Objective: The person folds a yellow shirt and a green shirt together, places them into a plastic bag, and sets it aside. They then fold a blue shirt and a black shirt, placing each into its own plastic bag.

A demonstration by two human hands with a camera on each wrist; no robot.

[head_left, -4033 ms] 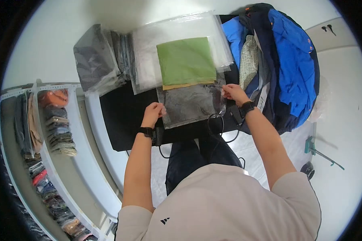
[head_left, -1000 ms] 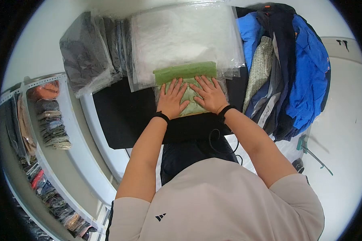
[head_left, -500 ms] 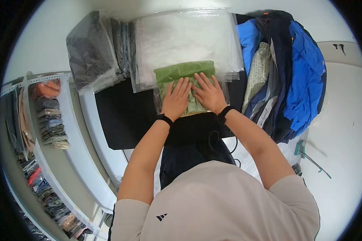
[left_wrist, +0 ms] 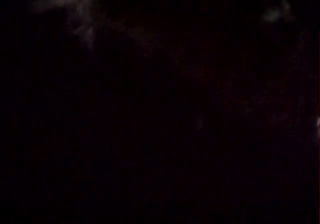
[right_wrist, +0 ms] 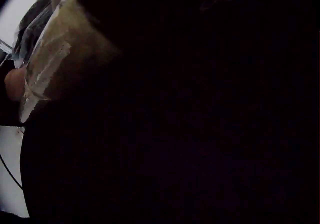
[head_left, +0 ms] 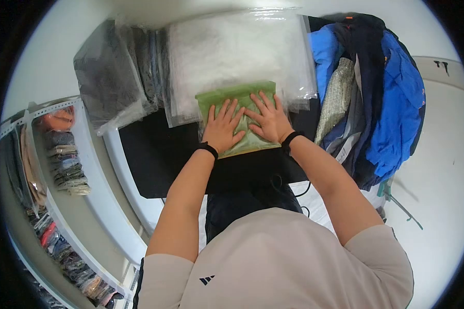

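In the head view a folded green cloth [head_left: 237, 91] lies on the black table, its lower part under clear plastic and its top strip above the fingers. The left hand [head_left: 222, 129] rests flat on the left half, fingers spread. Flat on the right half, also with spread fingers, is the right hand [head_left: 270, 121]. A thin yellow edge shows below the cloth. The left wrist view is almost wholly dark. In the right wrist view, a yellowish-green plastic-covered surface [right_wrist: 65, 53] shows at the upper left; the rest is mostly black.
Clear plastic bags [head_left: 232, 49] lie behind the cloth on the black table [head_left: 160, 154]. Dark bagged items [head_left: 108, 72] are at the left, blue and dark clothes [head_left: 394, 108] at the right. A shelf [head_left: 100, 185] with packed garments stands far left.
Four seconds ago the hands were at the sides of a dark clear bag with the green cloth above it; now both press on the cloth under plastic. Since half a second ago, the left thumb has spread outward.
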